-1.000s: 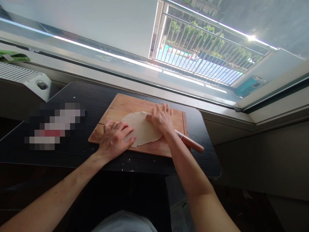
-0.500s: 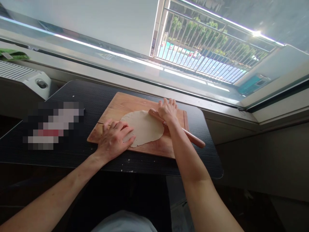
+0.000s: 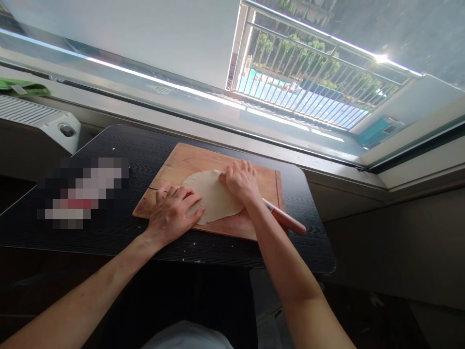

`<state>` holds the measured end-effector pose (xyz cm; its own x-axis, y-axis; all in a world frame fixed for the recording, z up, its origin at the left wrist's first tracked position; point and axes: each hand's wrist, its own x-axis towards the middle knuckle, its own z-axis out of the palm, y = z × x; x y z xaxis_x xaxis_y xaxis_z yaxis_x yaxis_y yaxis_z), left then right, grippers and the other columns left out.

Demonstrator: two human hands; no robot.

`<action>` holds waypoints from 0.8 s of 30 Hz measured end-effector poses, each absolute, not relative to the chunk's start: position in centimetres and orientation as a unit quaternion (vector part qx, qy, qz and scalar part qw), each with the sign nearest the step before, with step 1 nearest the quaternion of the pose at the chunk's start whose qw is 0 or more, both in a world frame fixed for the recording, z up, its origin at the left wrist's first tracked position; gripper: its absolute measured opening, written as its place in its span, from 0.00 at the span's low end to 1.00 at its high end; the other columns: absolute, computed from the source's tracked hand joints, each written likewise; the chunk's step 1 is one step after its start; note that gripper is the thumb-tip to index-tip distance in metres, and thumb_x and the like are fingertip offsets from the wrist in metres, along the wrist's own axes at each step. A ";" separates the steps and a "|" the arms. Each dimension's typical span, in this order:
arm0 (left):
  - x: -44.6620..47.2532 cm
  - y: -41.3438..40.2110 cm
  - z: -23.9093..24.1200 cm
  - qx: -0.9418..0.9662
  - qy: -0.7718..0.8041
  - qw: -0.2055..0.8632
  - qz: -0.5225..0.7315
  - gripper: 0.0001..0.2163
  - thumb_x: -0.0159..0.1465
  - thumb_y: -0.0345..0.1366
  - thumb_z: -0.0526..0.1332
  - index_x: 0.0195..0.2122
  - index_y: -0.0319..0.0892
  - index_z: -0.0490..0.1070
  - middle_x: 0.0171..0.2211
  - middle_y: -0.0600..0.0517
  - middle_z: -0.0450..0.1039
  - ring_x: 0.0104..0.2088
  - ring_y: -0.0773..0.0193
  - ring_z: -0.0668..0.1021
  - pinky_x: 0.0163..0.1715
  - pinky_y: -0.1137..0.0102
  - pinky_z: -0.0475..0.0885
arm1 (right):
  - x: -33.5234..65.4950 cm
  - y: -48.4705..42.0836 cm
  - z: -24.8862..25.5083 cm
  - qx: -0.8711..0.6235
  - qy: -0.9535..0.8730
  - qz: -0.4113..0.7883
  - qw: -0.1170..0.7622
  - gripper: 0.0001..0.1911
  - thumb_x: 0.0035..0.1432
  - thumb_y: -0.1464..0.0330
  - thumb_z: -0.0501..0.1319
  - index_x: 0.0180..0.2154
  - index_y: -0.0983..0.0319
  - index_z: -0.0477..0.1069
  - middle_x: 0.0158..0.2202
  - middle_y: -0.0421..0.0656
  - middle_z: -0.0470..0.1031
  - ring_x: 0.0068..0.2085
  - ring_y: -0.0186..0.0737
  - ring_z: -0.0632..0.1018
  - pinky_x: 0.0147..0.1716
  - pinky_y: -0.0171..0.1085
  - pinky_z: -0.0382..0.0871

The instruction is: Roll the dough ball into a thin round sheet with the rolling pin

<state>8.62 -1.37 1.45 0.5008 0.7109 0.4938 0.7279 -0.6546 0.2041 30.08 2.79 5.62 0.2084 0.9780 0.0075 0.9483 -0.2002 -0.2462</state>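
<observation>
A thin, roughly round sheet of dough lies on a wooden cutting board. My left hand rests at the dough's left edge, fingers apart and slightly bent, the thumb and fingertips touching the sheet. On the dough's right side, my right hand is over a wooden rolling pin, its palm and fingers covering the middle. The pin lies slantwise, and its near end sticks out past the board on the right. My right wrist and forearm hide part of it.
The board sits on a black table with rounded corners, near a window frame. White crumbs dot the near edge. At the left on the table is a blurred-out item. A white radiator with a green cloth stands beyond it.
My right hand has moved left and a little toward me, bringing the rolling pin further onto the dough. My left hand stays at the dough's left edge. The view has shifted slightly.
</observation>
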 end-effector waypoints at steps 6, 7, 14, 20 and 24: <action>8.6 -1.4 1.5 -0.866 -0.413 0.018 -0.283 0.11 0.66 0.44 0.59 0.43 0.46 0.77 0.42 0.48 0.75 0.45 0.54 0.75 0.58 0.49 0.58 | 30.2 2.8 5.4 -0.761 -0.639 0.031 0.109 0.24 0.69 0.58 0.46 0.57 0.64 0.66 0.65 0.54 0.61 0.69 0.57 0.55 0.65 0.58 0.49; 8.6 -1.4 1.5 -0.865 -0.413 0.018 -0.284 0.11 0.66 0.44 0.59 0.43 0.46 0.77 0.41 0.48 0.75 0.45 0.54 0.75 0.58 0.49 0.58 | 30.7 3.4 5.7 -0.770 -0.629 0.046 0.097 0.22 0.68 0.58 0.48 0.54 0.64 0.68 0.63 0.55 0.64 0.67 0.58 0.58 0.63 0.59 0.51; 8.7 -1.4 1.5 -0.866 -0.414 0.012 -0.279 0.11 0.66 0.43 0.59 0.43 0.45 0.77 0.41 0.48 0.75 0.44 0.53 0.75 0.58 0.47 0.57 | 28.7 1.3 5.2 -0.732 -0.668 0.017 0.131 0.25 0.70 0.60 0.44 0.59 0.67 0.64 0.67 0.55 0.59 0.70 0.51 0.53 0.67 0.51 0.48; 8.6 -1.3 1.4 -0.864 -0.421 0.009 -0.276 0.11 0.65 0.44 0.59 0.43 0.47 0.77 0.43 0.48 0.75 0.45 0.53 0.75 0.59 0.47 0.56 | 30.1 3.4 6.2 -0.787 -0.602 0.091 0.100 0.24 0.68 0.58 0.48 0.55 0.68 0.67 0.67 0.58 0.57 0.70 0.54 0.54 0.66 0.53 0.48; 8.6 -1.4 1.6 -0.866 -0.420 0.000 -0.271 0.11 0.66 0.44 0.59 0.43 0.47 0.77 0.42 0.48 0.75 0.45 0.53 0.75 0.59 0.47 0.57 | 29.3 2.2 5.8 -0.747 -0.649 0.100 0.101 0.26 0.70 0.58 0.43 0.59 0.66 0.64 0.68 0.54 0.57 0.70 0.52 0.53 0.66 0.53 0.48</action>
